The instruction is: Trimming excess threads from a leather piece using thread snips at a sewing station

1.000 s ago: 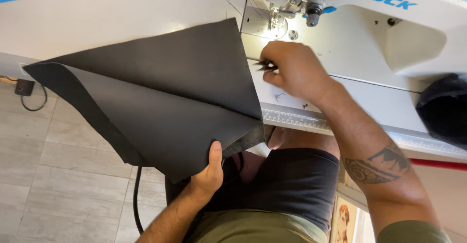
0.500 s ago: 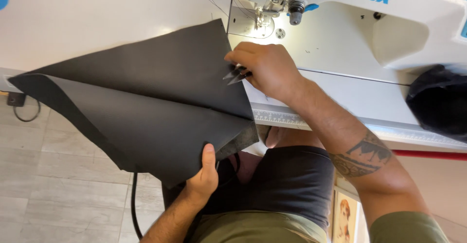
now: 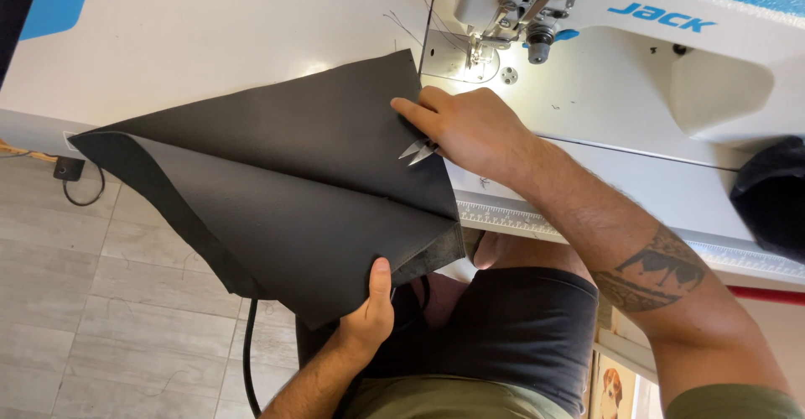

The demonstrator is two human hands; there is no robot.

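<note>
Right hand point(image 3: 474, 130) holds snips point(image 3: 417, 150); blades point left over fabric point(image 3: 285, 184).

Small metal thread snips point(image 3: 419, 150) mostly hidden inside the right hand point(image 3: 474, 130); white sewing machine point(image 3: 671, 58) cut off at top edge.

A single head-worn camera looks steeply down from above the seated person's lap, close to the work. It faces the white sewing machine point(image 3: 671, 58), which fills the upper right of the view; the table edge point(image 3: 587, 226) below the machine runs slantwise, so the view is tilted. Left of the machine, tiled floor point(image 3: 92, 301) shows far beneath.
</note>
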